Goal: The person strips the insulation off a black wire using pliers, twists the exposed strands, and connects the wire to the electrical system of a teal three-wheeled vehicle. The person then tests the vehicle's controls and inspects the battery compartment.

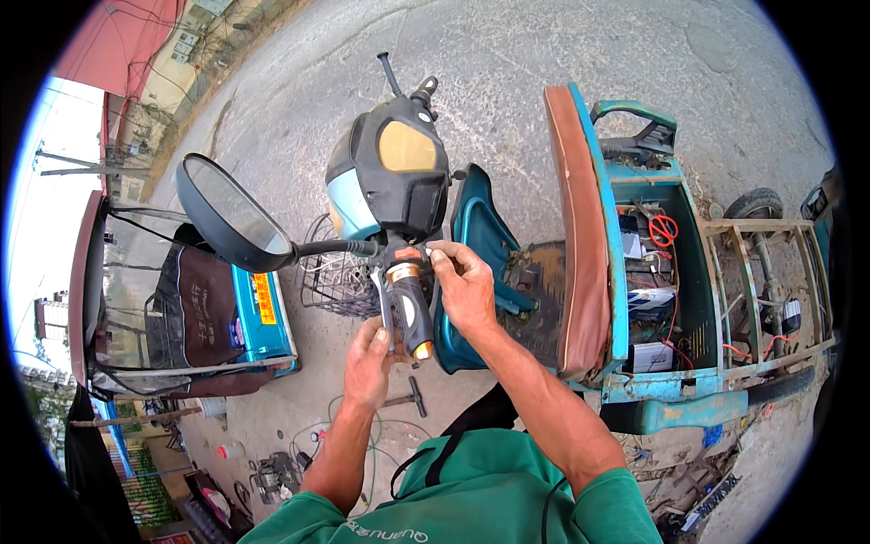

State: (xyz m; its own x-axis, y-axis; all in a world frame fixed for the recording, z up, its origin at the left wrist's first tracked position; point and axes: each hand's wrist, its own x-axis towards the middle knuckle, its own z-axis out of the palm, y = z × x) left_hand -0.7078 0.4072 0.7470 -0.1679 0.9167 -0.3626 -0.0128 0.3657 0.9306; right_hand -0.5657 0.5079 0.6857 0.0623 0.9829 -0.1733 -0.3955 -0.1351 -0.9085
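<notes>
The handlebar of a three-wheeled electric vehicle points toward me, with a black grip (411, 313) that has a white oval patch and a gold-coloured end. Beside the grip runs a silver brake lever (384, 299). My left hand (367, 364) is closed round the lower end of this lever. At the inner end of the grip, by the orange-red switch housing (407, 257), my right hand (466, 286) has its thumb and index finger together. What lies between those fingertips is too small to make out.
A black mirror (237, 210) sticks out left of the handlebar. A wire basket (340, 272) hangs beneath the front cowl (390, 163). On the right, a raised brown seat (584, 236) exposes a compartment with wires and red-handled scissors (662, 230). A hammer (412, 397) lies on the ground.
</notes>
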